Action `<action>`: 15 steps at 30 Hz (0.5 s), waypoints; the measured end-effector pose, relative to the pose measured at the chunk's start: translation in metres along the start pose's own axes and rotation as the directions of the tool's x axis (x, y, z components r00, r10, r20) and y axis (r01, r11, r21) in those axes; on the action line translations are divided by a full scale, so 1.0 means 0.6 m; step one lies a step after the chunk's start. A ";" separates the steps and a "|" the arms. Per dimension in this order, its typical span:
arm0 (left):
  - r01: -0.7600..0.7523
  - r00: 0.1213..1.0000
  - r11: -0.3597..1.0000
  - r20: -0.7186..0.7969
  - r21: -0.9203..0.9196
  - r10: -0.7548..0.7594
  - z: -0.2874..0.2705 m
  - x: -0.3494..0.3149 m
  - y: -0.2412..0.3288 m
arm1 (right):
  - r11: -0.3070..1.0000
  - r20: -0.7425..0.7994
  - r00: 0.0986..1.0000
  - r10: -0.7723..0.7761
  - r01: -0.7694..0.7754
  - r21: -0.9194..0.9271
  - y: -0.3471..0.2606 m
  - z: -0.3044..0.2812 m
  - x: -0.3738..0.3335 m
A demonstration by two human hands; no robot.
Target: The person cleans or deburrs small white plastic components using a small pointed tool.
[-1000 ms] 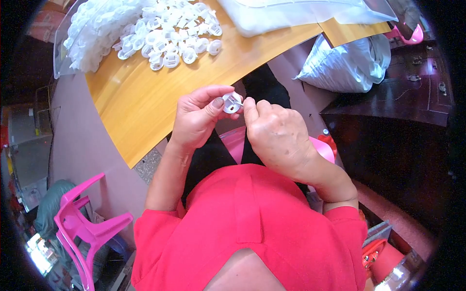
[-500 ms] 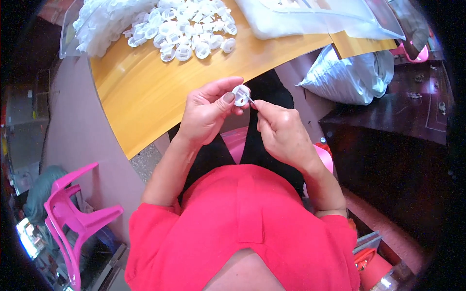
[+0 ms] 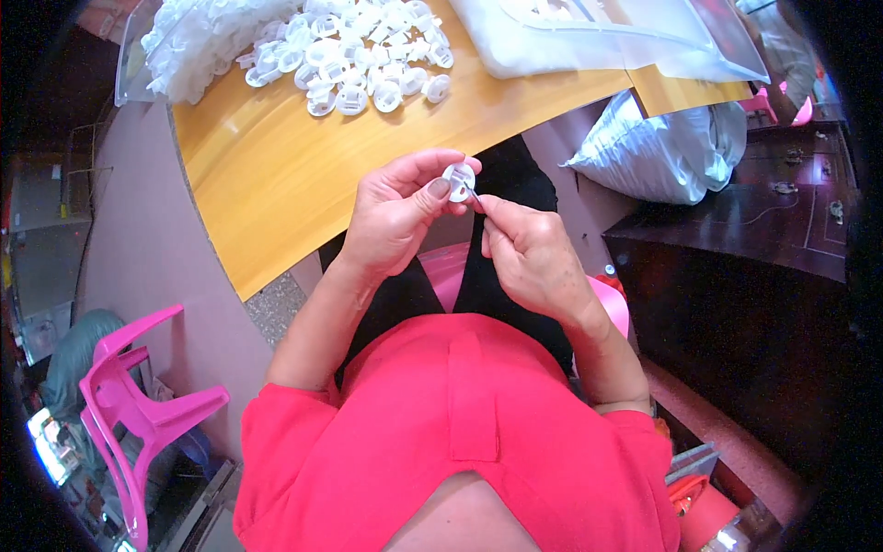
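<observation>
I see the left hand (image 3: 395,216) raised over the lap, just off the near edge of the wooden table (image 3: 276,184). Its thumb and forefinger are closed in a pinch on one small white plastic ring part (image 3: 459,178), with the remaining fingers curled loosely behind it. The right hand (image 3: 533,258) sits just beside it, fingertips pressed together on a thin pin-like piece at the part's lower right edge; I cannot tell what that piece is. The two hands touch at the part. One such part is held. On the table, well apart from the hands, lies a loose pile of white ring parts (image 3: 363,55); they overlap too much for an exact count, but I make out several dozen. Left of the pile is one clear bag of white pieces (image 3: 198,46). At the table's far right lies one clear plastic bag (image 3: 635,37), flat. One full white sack (image 3: 667,152) stands on the floor at right. One pink plastic chair (image 3: 138,405) stands lower left.
</observation>
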State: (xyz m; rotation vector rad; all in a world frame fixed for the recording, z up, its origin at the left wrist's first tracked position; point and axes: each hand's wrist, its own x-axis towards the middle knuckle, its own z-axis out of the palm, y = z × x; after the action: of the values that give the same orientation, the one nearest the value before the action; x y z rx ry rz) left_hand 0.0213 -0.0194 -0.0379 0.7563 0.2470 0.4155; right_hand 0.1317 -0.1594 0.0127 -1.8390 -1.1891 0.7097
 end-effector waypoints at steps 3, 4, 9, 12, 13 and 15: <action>-0.012 1.000 1.000 0.011 -0.010 0.012 -0.002 0.000 -0.003 | 0.998 -0.018 0.999 -0.043 0.042 -0.055 0.002 0.006 -0.002; -0.010 1.000 1.000 0.006 -0.022 0.010 -0.002 0.000 -0.004 | 0.989 -0.046 0.994 -0.100 0.095 -0.109 0.004 0.011 -0.003; -0.016 1.000 0.999 0.002 -0.033 0.017 0.001 -0.002 -0.004 | 0.936 -0.079 0.962 -0.260 0.231 -0.266 0.009 0.017 -0.005; -0.015 1.000 1.000 -0.014 -0.021 0.015 0.005 -0.004 -0.003 | 0.943 -0.055 0.978 -0.202 0.179 -0.282 0.000 0.016 -0.010; -0.011 1.000 1.000 -0.027 0.009 0.012 0.005 -0.004 -0.003 | 0.912 -0.015 0.984 -0.177 0.159 -0.377 -0.005 0.013 -0.009; -0.008 0.999 0.999 -0.040 0.039 0.009 0.007 -0.005 -0.003 | 0.871 0.023 0.989 -0.147 0.141 -0.471 -0.015 0.006 -0.009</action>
State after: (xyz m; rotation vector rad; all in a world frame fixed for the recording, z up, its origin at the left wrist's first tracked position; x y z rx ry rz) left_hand 0.0205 -0.0245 -0.0361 0.7880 0.2900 0.4349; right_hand 0.1227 -0.1610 0.0187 -2.1094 -1.5760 0.3353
